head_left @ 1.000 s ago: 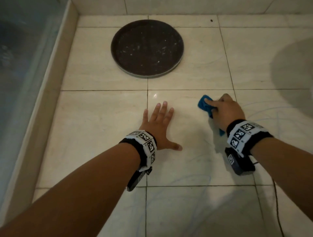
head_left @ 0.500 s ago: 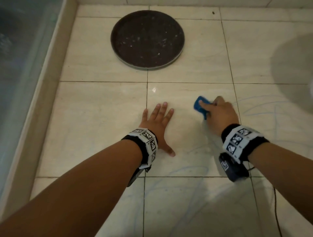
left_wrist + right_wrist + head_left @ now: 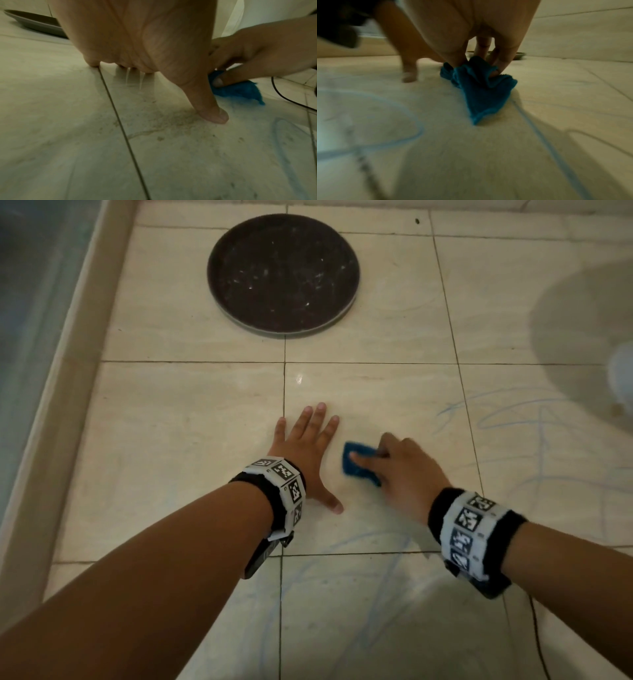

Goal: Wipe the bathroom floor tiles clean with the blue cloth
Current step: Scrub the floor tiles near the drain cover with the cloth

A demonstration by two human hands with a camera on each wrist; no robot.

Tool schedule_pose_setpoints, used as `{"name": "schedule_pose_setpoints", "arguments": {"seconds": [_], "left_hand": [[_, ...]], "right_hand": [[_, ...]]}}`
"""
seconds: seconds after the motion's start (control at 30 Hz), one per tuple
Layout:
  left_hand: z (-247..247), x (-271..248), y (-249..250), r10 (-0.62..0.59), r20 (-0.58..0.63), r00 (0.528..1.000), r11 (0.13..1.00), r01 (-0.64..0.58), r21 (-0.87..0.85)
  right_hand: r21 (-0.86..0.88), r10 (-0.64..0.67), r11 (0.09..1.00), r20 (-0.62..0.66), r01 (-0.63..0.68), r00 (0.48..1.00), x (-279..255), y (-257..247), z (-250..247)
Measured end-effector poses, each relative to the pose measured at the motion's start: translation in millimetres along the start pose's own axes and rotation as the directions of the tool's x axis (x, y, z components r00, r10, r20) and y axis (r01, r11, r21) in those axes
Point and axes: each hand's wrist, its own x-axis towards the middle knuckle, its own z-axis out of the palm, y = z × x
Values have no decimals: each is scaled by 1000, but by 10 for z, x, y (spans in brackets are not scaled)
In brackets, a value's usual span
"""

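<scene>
My right hand [image 3: 394, 467] grips a bunched blue cloth [image 3: 358, 465] and presses it against the beige floor tiles [image 3: 171, 460]. In the right wrist view the blue cloth [image 3: 479, 89] hangs from curled fingers [image 3: 503, 59] and trails on the tile. My left hand [image 3: 308, 446] lies flat on the floor just left of the cloth, fingers spread. From the left wrist, the left thumb [image 3: 211, 113] touches the tile and the blue cloth [image 3: 240, 92] sits beyond it under the right hand [image 3: 248, 51]. Blue scribble marks [image 3: 513, 419] cross the tiles to the right and below.
A round dark tray [image 3: 282, 273] lies on the floor ahead. A raised beige curb [image 3: 58, 385] with a glass panel runs along the left. A black cable [image 3: 537, 642] trails from my right wrist. A pale rounded object [image 3: 621, 378] sits at the right edge.
My right hand has slid the blue cloth leftward and toward me, close beside the left hand. The left hand stays flat in place.
</scene>
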Motion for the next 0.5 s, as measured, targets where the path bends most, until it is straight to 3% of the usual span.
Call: {"name": "schedule_pose_setpoints", "arguments": {"seconds": [0.03,0.07,0.13,0.2,0.23,0.3,0.37,0.4,0.47,0.5], "left_hand": [[2,2,-3,-1,-3,1000,1000,1,3],[1,1,-2,-1,-2,1000,1000,1,2],[-3,-4,-3,1,6,1000,1000,-1,-4],[-10,-11,-1,-2,11,1000,1000,2,-9],[-14,-13,-1,-4,11,1000,1000,4,-12],[-24,-17,-1,-7,11,1000,1000,7,-6],[-32,-20,13,-4,10,1000,1000,4,-7],[-38,-26,20,0,10,1000,1000,0,-10],[-34,-50,14,4,3,1000,1000,-4,-27],[-19,-75,4,3,-5,1000,999,-4,-41]], "right_hand": [[-7,-84,996,25,85,996,-48,-35,8],[17,-83,996,49,82,995,-43,8,-42],[128,97,987,20,-99,995,75,205,-72],[241,314,928,-88,-285,946,182,379,-72],[232,361,916,-120,-328,925,179,385,-54],[168,283,948,-58,-271,957,63,179,-65],[52,21,998,60,-24,998,-147,-118,-4],[58,-95,994,66,92,993,-258,-217,29],[108,-123,988,84,114,989,-258,-169,-10],[123,-58,991,72,49,996,-183,-66,-27]]}}
